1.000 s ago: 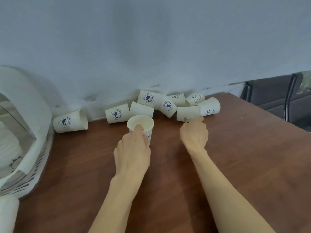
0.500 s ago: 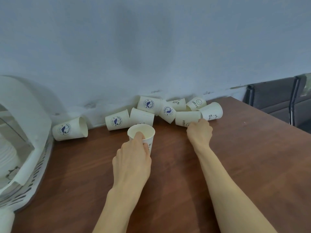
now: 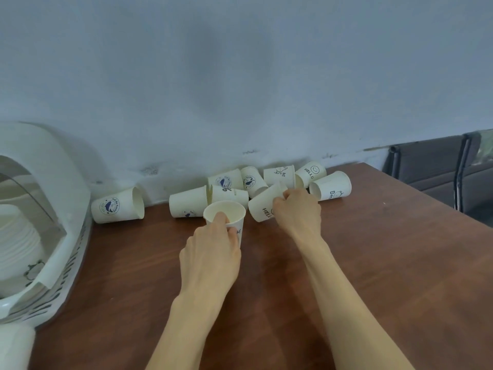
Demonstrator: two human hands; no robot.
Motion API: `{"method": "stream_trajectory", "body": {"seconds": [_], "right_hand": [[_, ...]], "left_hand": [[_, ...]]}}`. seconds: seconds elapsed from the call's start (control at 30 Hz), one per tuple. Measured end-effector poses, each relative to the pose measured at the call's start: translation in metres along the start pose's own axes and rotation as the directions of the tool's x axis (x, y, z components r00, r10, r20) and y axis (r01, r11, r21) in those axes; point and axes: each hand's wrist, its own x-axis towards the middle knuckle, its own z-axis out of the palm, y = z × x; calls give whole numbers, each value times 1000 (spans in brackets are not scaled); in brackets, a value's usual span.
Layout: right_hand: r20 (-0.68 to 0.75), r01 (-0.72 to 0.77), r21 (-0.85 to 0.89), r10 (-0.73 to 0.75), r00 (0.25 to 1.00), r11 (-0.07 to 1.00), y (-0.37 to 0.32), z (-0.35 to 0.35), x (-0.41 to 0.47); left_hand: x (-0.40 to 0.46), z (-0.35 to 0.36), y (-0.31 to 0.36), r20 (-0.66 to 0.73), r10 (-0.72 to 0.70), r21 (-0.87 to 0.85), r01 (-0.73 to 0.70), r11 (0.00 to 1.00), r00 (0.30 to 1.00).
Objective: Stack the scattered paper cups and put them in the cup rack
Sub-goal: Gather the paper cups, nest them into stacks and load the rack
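Against the wall [image 3: 240, 89], tipped cups [image 3: 330, 186] crowd both hands — left hand [image 3: 213, 252] gripping upright cup [image 3: 229, 217], right hand [image 3: 298, 212] pinching tilted cup [image 3: 262, 202].

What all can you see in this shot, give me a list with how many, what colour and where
upright cup: one, white, table centre, held by left hand
tilted cup: one, white, gripped by right hand
loose cups: seven, white, on their sides along the wall
cup rack: one, white, far left, stacked cups inside
table: one, brown wood
wall: pale blue-grey
chairs: dark grey, far right
left hand: grips upright cup
right hand: grips tilted cup
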Motion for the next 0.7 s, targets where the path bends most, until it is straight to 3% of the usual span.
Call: {"method": "stream_trajectory", "body": {"seconds": [0.5, 0.7], "right_hand": [[32, 203, -161, -201, 979, 966, -36, -29, -41], [69, 213, -190, -203, 977, 958, -50, -19, -63]], "left_hand": [[-27, -30, -23, -23, -12, -19, 11, 1000, 1000], [-48, -50, -45, 13, -35, 27, 35, 999, 999]]}}
